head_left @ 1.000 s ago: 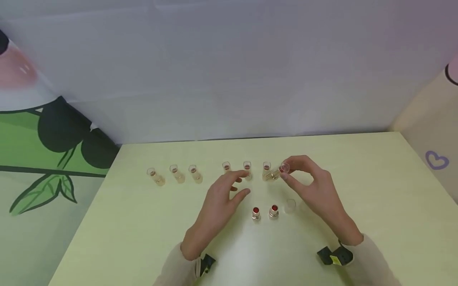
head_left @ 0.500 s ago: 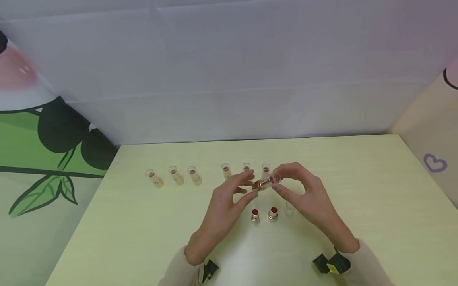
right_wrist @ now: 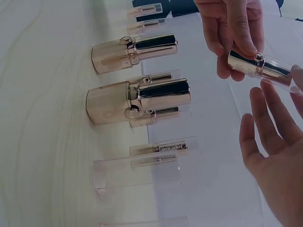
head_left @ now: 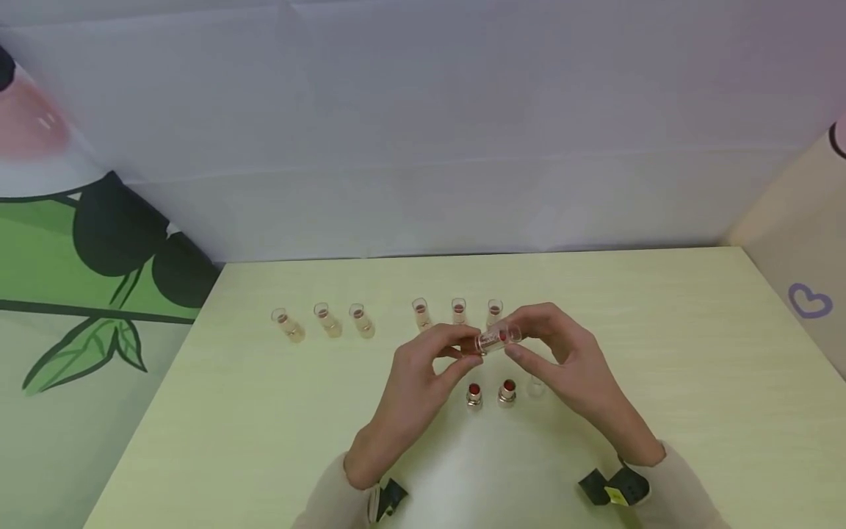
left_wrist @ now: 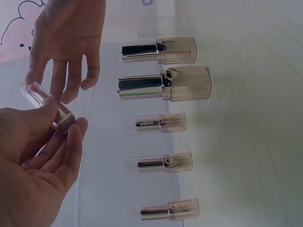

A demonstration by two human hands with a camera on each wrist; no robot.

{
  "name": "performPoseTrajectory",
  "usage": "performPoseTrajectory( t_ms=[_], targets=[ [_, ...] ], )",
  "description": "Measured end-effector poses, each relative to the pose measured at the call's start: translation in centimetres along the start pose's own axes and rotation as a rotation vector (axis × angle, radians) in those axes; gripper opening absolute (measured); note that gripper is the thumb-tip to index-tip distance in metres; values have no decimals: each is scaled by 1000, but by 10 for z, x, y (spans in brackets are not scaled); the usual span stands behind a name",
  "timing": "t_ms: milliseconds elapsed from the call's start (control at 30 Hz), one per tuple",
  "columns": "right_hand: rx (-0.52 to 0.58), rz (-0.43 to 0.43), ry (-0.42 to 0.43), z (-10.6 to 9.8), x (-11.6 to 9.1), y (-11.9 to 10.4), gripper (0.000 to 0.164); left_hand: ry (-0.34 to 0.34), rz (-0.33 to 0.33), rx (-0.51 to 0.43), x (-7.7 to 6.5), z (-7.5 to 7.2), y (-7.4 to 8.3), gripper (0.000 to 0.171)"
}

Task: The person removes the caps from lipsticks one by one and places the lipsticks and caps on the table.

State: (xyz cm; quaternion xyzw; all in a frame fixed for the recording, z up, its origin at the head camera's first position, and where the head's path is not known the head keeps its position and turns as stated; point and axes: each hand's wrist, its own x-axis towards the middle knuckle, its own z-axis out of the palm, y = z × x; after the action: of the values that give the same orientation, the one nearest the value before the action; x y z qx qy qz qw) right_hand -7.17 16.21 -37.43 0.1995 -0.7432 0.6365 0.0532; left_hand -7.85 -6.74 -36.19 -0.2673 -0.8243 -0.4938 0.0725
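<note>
A capped lipstick (head_left: 492,339) is held in the air between both hands, lying nearly level. Its gold base (right_wrist: 242,64) is pinched by my left hand (head_left: 415,376), thumb against fingers. My right hand (head_left: 573,361) pinches the far end of its clear cap (left_wrist: 34,92) between thumb and forefinger, the other fingers spread in the wrist views. Below the hands, two uncapped lipsticks (head_left: 507,392) with red tips stand upright on the table (head_left: 264,441). Beside them on the right stands a loose clear cap (right_wrist: 137,174), partly behind the right hand in the head view.
Along the back, three capped lipsticks (head_left: 327,321) stand at the left. Three more capped lipsticks (head_left: 421,312) stand right of them, just beyond the hands. A pale wall (head_left: 423,147) rises behind the table. Another clear cap (right_wrist: 144,222) shows at the right wrist view's bottom edge.
The right hand has brought the lipstick leftward and nearer from the back row. The left hand, earlier holding nothing, has taken hold of its base.
</note>
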Motion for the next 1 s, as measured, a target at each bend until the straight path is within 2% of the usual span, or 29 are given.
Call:
performPoseTrajectory(
  t_ms=[200, 467, 733, 1000],
  targets=[
    [20, -66, -44, 1, 0, -1, 42, 12, 31, -9, -2, -1, 1, 32],
    [-53, -68, -15, 4, -1, -5, 40, 3, 51, -15, -2, -2, 1, 28],
    [-101, -77, 6, 3, -1, -7, 42, -8, 32, -78, -2, -2, 2, 25],
    [-61, -104, 14, 4, -1, -5, 41, 7, 35, -70, -1, -3, 1, 25]
  ],
)
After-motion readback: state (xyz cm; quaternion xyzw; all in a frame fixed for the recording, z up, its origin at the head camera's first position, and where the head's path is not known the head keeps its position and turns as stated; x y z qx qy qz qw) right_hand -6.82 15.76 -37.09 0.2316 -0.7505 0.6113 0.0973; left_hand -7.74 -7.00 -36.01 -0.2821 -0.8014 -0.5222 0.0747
